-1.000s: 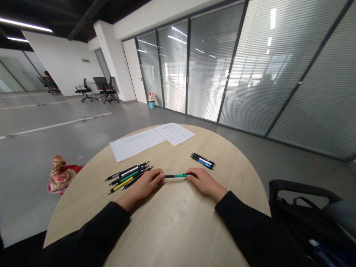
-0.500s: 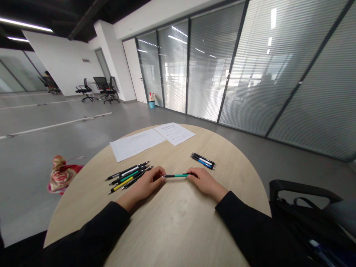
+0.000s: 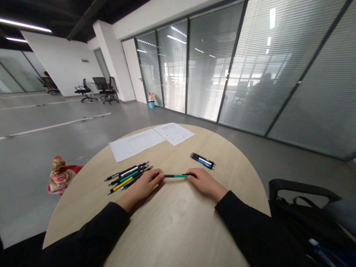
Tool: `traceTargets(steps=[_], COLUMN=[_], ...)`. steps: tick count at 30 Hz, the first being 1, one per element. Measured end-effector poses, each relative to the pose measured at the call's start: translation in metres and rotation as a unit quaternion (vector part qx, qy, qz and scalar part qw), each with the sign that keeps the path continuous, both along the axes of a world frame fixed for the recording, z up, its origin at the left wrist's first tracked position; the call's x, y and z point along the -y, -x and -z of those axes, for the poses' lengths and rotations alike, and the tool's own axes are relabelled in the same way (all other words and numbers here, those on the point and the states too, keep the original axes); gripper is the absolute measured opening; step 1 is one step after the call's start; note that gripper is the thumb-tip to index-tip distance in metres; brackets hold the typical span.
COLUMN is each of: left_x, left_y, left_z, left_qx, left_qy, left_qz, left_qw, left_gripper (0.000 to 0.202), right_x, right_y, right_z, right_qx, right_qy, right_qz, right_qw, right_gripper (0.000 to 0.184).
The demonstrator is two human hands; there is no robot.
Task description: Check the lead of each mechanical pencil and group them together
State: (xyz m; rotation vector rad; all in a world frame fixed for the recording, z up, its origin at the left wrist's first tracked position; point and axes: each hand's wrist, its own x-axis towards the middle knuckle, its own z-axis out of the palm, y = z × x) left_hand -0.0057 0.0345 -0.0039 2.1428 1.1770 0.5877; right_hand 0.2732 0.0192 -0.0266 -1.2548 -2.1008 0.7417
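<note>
Between my hands lies a green and black pen (image 3: 177,176), held level just over or on the table. My left hand (image 3: 148,181) is closed on its dark left end, thumb and fingers pinched together. My right hand (image 3: 201,180) grips the other end, where the clip is, and covers its tip. By my left wrist is a loose pile of several pens (image 3: 128,176), black with white, green and yellow barrels. Beyond my right hand sits a smaller, neater group of pens (image 3: 202,160) with black, white and blue barrels.
The round wooden table (image 3: 178,222) carries two printed sheets (image 3: 136,142) at its far side. A black chair (image 3: 303,185) with a bag stands close on the right. On the floor at left is a red and beige bag (image 3: 61,176).
My left fingers have shifted slightly at the pen's dark end, and its tip is now hidden in them. The right hand and the pens on the table stay put.
</note>
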Motion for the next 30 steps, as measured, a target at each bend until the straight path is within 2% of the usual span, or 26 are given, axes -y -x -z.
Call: traceTargets(steps=[4,10,16,21,30], left_x=[-0.001,-0.002,0.001,0.003,-0.002], left_y=[0.001,0.003,0.000,-0.002,0.002], left_z=[0.005,0.007,-0.001,-0.004,0.008], left_qx=[0.026,0.001,-0.004,-0.010,0.036], left_qy=[-0.011,-0.024,-0.017,-0.001,-0.020], left_qz=[-0.010,-0.007,-0.005,-0.001,-0.014], left_qw=[1.000,1.000,1.000,1.000,0.999], left_gripper=[0.027,0.024,0.029,0.041,0.026], right_x=[0.000,0.000,-0.002,-0.002,-0.002], right_y=[0.000,0.000,-0.001,0.000,0.000], right_z=[0.002,0.000,0.004,0.005,0.006], right_qx=[-0.008,-0.001,-0.004,-0.003,-0.002], right_qy=[0.000,-0.001,-0.004,-0.004,-0.006], right_qz=[0.003,0.009,0.004,0.004,0.007], right_qw=[1.000,1.000,1.000,1.000,1.000], right_gripper=[0.018,0.016,0.017,0.017,0.016])
